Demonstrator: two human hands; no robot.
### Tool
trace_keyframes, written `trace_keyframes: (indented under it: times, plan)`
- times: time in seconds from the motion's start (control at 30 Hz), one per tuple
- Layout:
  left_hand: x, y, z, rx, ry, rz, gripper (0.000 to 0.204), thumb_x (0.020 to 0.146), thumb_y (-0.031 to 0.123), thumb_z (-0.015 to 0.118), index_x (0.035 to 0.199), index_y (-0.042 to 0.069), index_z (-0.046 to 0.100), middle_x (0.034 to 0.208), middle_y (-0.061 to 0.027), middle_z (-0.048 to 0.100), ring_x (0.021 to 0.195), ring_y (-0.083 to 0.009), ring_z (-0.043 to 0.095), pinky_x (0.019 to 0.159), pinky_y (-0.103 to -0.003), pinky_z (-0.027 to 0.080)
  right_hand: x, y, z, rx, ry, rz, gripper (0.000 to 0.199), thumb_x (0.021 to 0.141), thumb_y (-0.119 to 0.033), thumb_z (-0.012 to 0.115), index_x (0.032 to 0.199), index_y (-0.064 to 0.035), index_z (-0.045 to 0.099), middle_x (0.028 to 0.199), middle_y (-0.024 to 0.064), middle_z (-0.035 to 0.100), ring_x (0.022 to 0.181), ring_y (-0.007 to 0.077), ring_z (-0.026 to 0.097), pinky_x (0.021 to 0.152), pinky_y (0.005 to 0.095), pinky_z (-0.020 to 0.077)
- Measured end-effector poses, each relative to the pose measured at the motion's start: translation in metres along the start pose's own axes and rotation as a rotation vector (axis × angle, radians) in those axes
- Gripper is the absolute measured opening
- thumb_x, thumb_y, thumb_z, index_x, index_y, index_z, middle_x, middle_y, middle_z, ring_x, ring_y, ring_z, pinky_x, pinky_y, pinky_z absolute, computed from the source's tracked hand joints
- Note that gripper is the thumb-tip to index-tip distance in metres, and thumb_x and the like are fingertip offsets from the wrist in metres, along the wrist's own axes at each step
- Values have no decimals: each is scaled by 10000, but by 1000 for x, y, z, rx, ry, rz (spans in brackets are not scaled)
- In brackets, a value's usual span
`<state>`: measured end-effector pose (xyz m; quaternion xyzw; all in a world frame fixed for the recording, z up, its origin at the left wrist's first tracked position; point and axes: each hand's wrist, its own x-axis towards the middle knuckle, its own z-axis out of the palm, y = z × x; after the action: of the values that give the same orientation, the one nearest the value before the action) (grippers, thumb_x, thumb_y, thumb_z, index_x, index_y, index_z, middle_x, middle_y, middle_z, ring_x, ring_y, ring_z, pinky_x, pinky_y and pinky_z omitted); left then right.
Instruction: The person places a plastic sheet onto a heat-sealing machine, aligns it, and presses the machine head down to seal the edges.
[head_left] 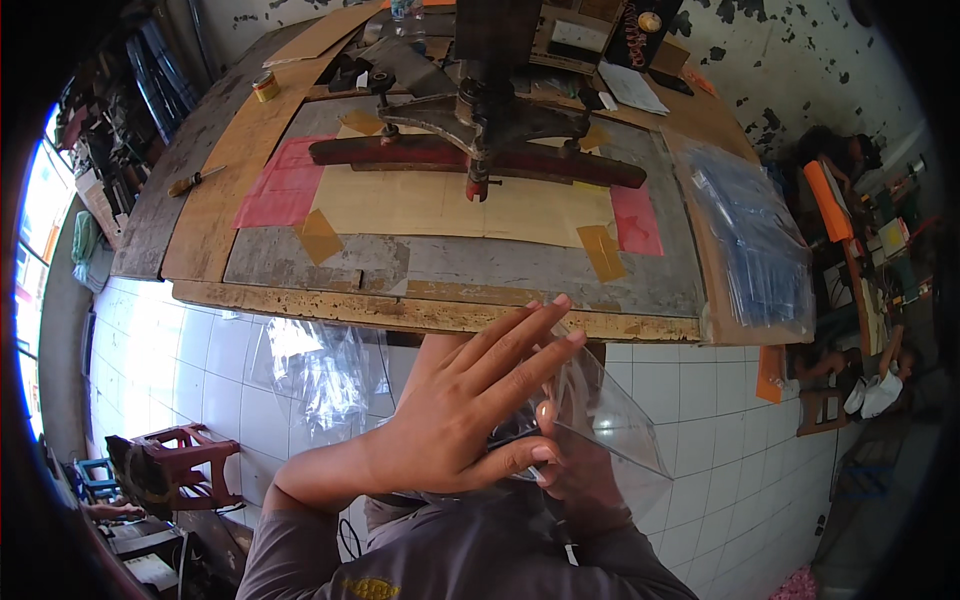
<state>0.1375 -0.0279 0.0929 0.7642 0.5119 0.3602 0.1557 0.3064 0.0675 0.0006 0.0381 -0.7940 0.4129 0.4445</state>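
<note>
My left hand [480, 395] is raised in front of my lap, fingers stretched out and thumb apart, lying against or just before a clear plastic sheet. The sheet [615, 415] looks thin and folded, like a sleeve, and leans toward the right. My right hand [575, 465] grips its lower left part; some of its fingers are hidden behind my left hand and the plastic. Beyond both hands stands a press with a long red bar [400, 155]. Under it lies a tan sheet [450, 215] with pink pieces [285, 180] at its ends, on a grey plate [660, 285].
A stack of clear plastic sleeves [755, 245] lies on cardboard at the table's right. Loose clear plastic [315, 375] hangs below the front edge [420, 312]. A screwdriver [190, 182] and small jar [265, 88] lie left. A red stool [195, 465] stands lower left; people sit far right.
</note>
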Motion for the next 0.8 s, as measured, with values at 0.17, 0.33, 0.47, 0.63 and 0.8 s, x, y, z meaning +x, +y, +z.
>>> trace_keyframes:
  times: [0.17,0.33,0.47,0.63,0.8]
  plan:
    - [4,-7,2,-89,-11,-12,857,1052,605,507,1624,-9,335,1673,-283,331,1525,-471,372,1219,-534,340,-4,-16,-1,68,1,97,668,1093,-614,396,1680,-301,332,1605,272,312,1505,469,336,1186,586,336]
    - [8,-14,6,-218,0,-17,811,1077,525,487,1631,-37,300,1663,-276,355,1511,-459,395,1213,-512,337,-7,-25,-14,29,-34,220,733,1083,-621,420,1677,-198,348,1519,235,427,1432,419,419,1181,536,336]
    - [9,-20,10,-255,39,-27,755,1080,437,522,1627,-39,310,1629,-260,423,1471,-431,464,1179,-476,370,-4,-42,-17,74,-44,420,819,1060,-655,438,1661,-104,363,1523,208,461,1416,383,437,1202,502,300]
    - [8,-29,13,-326,-66,-109,819,1093,527,430,1644,-53,255,1680,-287,326,1542,-448,360,1240,-507,299,-8,-48,-14,154,-4,619,881,1038,-672,475,1633,-30,381,1587,170,426,1423,332,426,1227,465,265]
    - [9,-30,14,-401,-46,-115,802,1090,502,457,1644,-45,265,1688,-280,317,1545,-445,359,1239,-503,306,0,-49,-13,377,60,697,888,1016,-639,553,1633,-26,371,1619,144,392,1531,298,335,1258,471,232]
